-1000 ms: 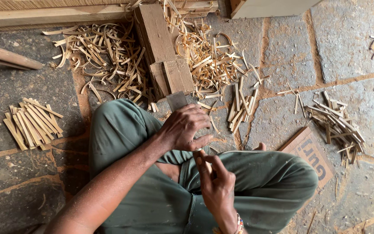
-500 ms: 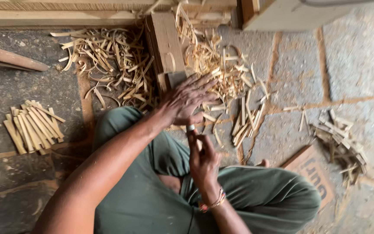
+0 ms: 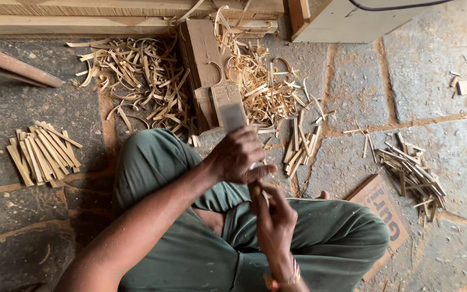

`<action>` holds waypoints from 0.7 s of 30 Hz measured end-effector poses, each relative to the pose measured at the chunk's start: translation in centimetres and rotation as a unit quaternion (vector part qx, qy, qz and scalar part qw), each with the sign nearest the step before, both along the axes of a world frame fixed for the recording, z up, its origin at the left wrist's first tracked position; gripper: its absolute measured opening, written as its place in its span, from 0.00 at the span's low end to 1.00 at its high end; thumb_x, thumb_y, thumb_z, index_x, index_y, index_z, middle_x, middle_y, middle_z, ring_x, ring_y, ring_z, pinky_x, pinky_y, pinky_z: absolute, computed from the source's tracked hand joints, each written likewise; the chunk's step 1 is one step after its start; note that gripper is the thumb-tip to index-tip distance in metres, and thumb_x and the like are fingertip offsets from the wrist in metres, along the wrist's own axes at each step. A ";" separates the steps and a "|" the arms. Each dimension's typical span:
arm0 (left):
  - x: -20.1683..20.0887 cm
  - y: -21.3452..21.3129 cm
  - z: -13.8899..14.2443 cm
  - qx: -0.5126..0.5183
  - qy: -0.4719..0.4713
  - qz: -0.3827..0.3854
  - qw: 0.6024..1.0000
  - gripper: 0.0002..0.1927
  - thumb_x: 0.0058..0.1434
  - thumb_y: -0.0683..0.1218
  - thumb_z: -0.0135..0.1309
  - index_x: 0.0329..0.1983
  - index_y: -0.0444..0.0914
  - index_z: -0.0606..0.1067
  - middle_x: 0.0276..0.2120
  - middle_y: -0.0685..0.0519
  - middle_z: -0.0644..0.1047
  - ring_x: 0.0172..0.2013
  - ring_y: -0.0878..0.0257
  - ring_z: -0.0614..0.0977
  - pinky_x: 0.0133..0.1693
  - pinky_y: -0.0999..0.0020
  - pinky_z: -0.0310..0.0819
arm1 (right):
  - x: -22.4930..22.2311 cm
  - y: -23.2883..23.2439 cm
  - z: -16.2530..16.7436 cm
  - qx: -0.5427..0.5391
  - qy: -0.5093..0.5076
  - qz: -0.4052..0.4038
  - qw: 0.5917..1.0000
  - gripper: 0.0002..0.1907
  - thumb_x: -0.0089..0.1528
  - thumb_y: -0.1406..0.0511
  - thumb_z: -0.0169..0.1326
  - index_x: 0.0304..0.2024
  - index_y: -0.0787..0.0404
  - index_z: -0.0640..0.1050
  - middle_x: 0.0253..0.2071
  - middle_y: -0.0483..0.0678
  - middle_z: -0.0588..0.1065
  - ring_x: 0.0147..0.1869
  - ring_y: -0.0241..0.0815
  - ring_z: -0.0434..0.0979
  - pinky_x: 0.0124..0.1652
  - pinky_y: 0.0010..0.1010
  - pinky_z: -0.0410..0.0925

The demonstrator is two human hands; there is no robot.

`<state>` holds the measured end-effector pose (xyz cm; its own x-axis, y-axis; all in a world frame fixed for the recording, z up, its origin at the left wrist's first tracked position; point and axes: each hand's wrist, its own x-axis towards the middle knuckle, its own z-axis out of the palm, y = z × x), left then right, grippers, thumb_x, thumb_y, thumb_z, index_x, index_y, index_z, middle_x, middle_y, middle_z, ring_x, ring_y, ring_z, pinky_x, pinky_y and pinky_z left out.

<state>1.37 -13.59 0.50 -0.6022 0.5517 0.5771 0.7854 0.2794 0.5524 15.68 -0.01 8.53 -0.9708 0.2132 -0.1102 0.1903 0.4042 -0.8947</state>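
Note:
My left hand [image 3: 236, 157] is closed around a knife with a flat grey blade [image 3: 232, 116] that points away from me. Just below it, my right hand [image 3: 274, 221], with a bracelet at the wrist, pinches a thin bamboo sliver [image 3: 265, 196] upright against the knife hand. Both hands work over my crossed legs in green trousers [image 3: 158, 162]. A worn wooden block [image 3: 204, 54] lies on the floor beyond the blade, with curled bamboo shavings [image 3: 136, 75] heaped on both sides of it.
A bundle of cut bamboo sticks [image 3: 41, 154] lies at the left, another pile [image 3: 412, 173] at the right beside a piece of cardboard [image 3: 382, 208]. A few short sticks [image 3: 301, 146] lie near my knee. Wooden planks [image 3: 55, 24] and a pale box [image 3: 347, 21] line the far edge.
My left hand swung out over the shavings with fingers spread, then came back to my right hand; the blade now stands in view above it.

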 end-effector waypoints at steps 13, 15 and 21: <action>2.7 -0.1 0.2 -0.055 -0.061 -0.012 0.997 0.38 0.68 0.72 0.35 0.37 0.39 0.82 0.38 0.46 0.83 0.42 0.52 0.83 0.60 0.50 0.69 | 2.2 -1.4 2.1 0.087 -0.060 0.009 0.994 0.08 0.65 0.65 0.57 0.42 0.63 0.82 0.11 0.39 0.66 0.14 0.25 0.57 0.17 0.28 0.47; 2.2 0.1 -0.4 -0.063 -0.060 -0.015 0.996 0.38 0.71 0.71 0.32 0.46 0.39 0.82 0.51 0.44 0.82 0.55 0.49 0.81 0.68 0.44 0.62 | 1.9 -1.5 1.5 0.094 -0.051 0.013 0.994 0.07 0.65 0.65 0.56 0.40 0.63 0.81 0.10 0.40 0.66 0.14 0.26 0.57 0.16 0.28 0.47; -2.2 -0.4 -2.0 -0.235 -0.036 -0.033 0.971 0.29 0.71 0.63 0.34 0.54 0.43 0.80 0.67 0.46 0.72 0.71 0.49 0.66 0.74 0.46 0.45 | -1.2 -2.1 -1.5 0.131 0.007 0.042 0.990 0.07 0.67 0.65 0.56 0.38 0.62 0.79 0.12 0.43 0.66 0.14 0.26 0.60 0.15 0.28 0.51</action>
